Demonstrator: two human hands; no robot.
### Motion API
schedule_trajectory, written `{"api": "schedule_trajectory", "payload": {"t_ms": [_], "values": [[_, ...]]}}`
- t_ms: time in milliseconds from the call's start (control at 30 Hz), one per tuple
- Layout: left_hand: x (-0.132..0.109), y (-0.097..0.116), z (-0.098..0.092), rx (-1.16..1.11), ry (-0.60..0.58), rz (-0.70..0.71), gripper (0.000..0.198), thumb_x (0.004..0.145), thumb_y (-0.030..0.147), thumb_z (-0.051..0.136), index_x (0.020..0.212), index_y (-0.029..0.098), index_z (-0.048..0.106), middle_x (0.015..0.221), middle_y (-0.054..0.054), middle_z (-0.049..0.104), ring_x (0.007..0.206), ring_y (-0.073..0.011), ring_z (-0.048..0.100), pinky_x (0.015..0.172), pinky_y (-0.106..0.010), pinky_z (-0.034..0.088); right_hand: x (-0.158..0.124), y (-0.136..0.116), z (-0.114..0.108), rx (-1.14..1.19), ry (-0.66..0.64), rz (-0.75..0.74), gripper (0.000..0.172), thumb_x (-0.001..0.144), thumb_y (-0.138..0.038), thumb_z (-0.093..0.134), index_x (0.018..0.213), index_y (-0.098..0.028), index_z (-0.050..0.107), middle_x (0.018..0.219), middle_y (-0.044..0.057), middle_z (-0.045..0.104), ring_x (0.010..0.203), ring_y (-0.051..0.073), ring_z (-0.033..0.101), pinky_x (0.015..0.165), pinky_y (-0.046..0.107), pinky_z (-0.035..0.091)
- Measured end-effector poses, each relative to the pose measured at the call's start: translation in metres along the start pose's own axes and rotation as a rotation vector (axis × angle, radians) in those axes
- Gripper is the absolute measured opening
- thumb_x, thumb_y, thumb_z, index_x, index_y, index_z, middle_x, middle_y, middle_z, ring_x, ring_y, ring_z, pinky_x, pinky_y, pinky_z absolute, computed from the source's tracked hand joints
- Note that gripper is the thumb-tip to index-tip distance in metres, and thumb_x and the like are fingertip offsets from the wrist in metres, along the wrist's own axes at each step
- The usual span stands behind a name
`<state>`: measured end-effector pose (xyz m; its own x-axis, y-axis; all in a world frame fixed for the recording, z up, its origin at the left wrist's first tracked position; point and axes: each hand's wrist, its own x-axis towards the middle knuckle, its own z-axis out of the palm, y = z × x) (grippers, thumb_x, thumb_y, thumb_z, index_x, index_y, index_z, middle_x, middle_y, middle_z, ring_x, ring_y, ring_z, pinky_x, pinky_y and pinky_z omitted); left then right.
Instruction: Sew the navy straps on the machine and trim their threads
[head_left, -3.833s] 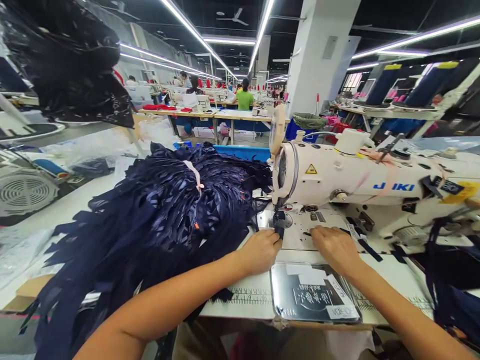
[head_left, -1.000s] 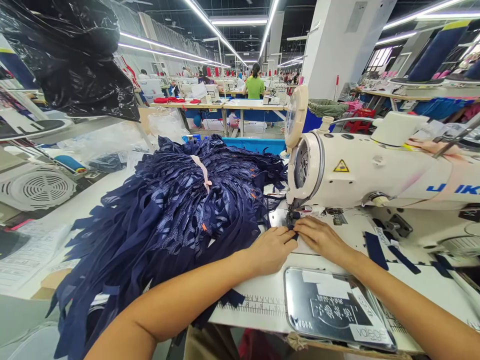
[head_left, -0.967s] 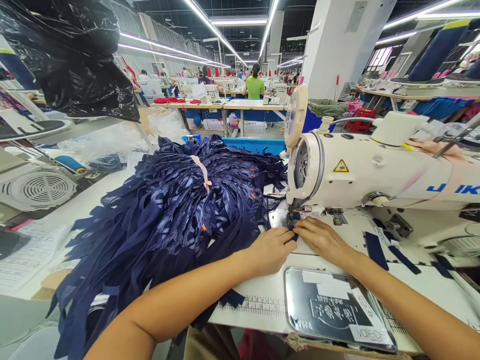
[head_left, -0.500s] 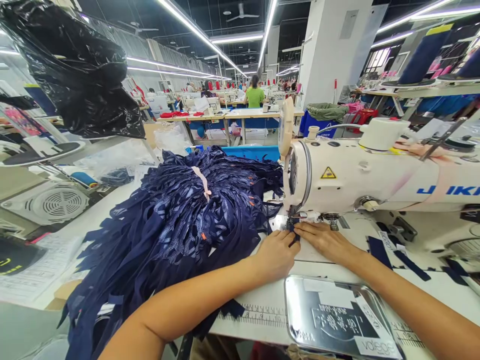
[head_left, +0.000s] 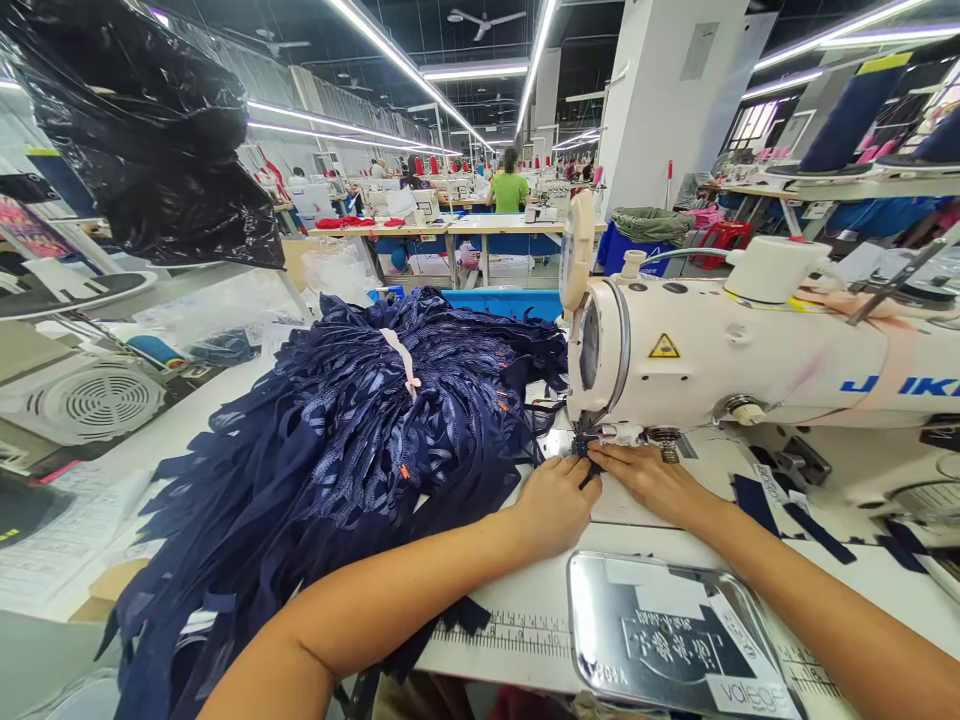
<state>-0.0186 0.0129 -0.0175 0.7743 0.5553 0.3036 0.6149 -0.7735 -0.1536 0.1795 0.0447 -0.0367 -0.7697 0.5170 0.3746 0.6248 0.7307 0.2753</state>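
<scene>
A white sewing machine [head_left: 720, 360] stands on the table [head_left: 525, 610]. Under its needle lies a small navy fabric strip [head_left: 586, 462]. My left hand [head_left: 553, 503] rests on the table just left of the strip, fingers curled and pressing its edge. From the right, my right hand [head_left: 649, 482] lies flat, its fingertips holding down the same strip right in front of the presser foot. A big heap of navy strips [head_left: 337, 440], tied with a pale band [head_left: 405, 362], fills the table to my left.
A shiny metal plate [head_left: 675, 635] lies at the table's front edge, beside a printed ruler [head_left: 510, 635]. Loose navy strips [head_left: 795, 510] lie right of the needle. A black plastic bag [head_left: 150, 140] hangs upper left. A person in green [head_left: 510, 188] sits far back.
Over the last seconds my right hand moved left to the needle and now meets my left hand on the strip. In the last half second both hands stay put; only the view shifts slightly.
</scene>
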Motion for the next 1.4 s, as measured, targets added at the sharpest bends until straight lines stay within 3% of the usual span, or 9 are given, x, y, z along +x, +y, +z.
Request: {"api": "schedule_trajectory", "payload": {"t_ms": [500, 700, 800, 900, 1033, 1233, 1400], "values": [[0.006, 0.002, 0.004, 0.084, 0.035, -0.033, 0.027, 0.084, 0.012, 0.043, 0.106, 0.003, 0.055, 0.104, -0.016, 0.062, 0.095, -0.0228, 0.057, 0.082, -0.036, 0.041, 0.010, -0.004, -0.007, -0.083, -0.022, 0.060, 0.044, 0.077, -0.001, 0.037, 0.114, -0.012, 0.058, 0.110, 0.013, 0.063, 0.092, 0.022, 0.062, 0.072, 0.035, 0.054], [-0.005, -0.012, -0.004, -0.059, -0.026, 0.014, 0.028, 0.082, 0.010, 0.046, 0.109, 0.013, 0.054, 0.105, -0.008, 0.063, 0.100, -0.0202, 0.053, 0.087, -0.038, 0.035, 0.012, -0.008, -0.012, 0.055, 0.011, 0.185, 0.033, 0.083, -0.015, 0.040, 0.109, -0.018, 0.061, 0.098, 0.010, 0.067, 0.083, 0.021, 0.063, 0.068, 0.034, 0.055], [-0.008, -0.028, -0.012, -0.152, -0.087, -0.028, 0.021, 0.079, 0.009, 0.050, 0.097, 0.015, 0.058, 0.096, -0.005, 0.065, 0.096, -0.0183, 0.054, 0.084, -0.036, 0.034, 0.011, -0.013, -0.014, 0.138, 0.068, 0.164, 0.030, 0.087, -0.019, 0.038, 0.103, -0.017, 0.064, 0.100, 0.011, 0.065, 0.086, 0.021, 0.062, 0.069, 0.034, 0.054], [-0.007, -0.037, -0.017, -0.170, -0.074, -0.102, 0.021, 0.080, 0.008, 0.047, 0.096, 0.014, 0.060, 0.090, -0.005, 0.064, 0.091, -0.0169, 0.053, 0.081, -0.033, 0.034, 0.013, -0.021, -0.016, 0.176, 0.106, 0.124, 0.030, 0.087, -0.019, 0.039, 0.102, -0.014, 0.064, 0.097, 0.013, 0.063, 0.084, 0.022, 0.061, 0.071, 0.035, 0.053], [-0.003, -0.033, -0.016, -0.099, -0.064, -0.108, 0.027, 0.081, 0.015, 0.046, 0.105, 0.015, 0.059, 0.093, -0.007, 0.059, 0.089, -0.0202, 0.049, 0.076, -0.034, 0.035, 0.014, -0.024, -0.015, 0.205, 0.123, 0.137, 0.030, 0.088, -0.019, 0.037, 0.102, -0.013, 0.063, 0.094, 0.013, 0.061, 0.082, 0.021, 0.059, 0.072, 0.036, 0.053], [-0.003, -0.030, -0.014, -0.115, -0.078, -0.111, 0.034, 0.080, 0.011, 0.046, 0.109, 0.021, 0.060, 0.093, -0.005, 0.056, 0.087, -0.0199, 0.046, 0.073, -0.034, 0.035, 0.009, -0.015, -0.009, 0.449, 0.159, 0.151, 0.029, 0.089, -0.019, 0.037, 0.101, -0.020, 0.063, 0.095, 0.008, 0.060, 0.087, 0.018, 0.058, 0.077, 0.033, 0.051], [-0.005, -0.032, -0.014, -0.118, -0.072, -0.097, 0.033, 0.081, 0.010, 0.046, 0.108, 0.023, 0.060, 0.103, -0.005, 0.057, 0.093, -0.0202, 0.046, 0.075, -0.034, 0.034, 0.009, -0.014, -0.014, 0.356, 0.122, 0.084, 0.030, 0.090, -0.018, 0.035, 0.102, -0.019, 0.063, 0.095, 0.009, 0.060, 0.087, 0.019, 0.057, 0.077, 0.034, 0.051]]}}
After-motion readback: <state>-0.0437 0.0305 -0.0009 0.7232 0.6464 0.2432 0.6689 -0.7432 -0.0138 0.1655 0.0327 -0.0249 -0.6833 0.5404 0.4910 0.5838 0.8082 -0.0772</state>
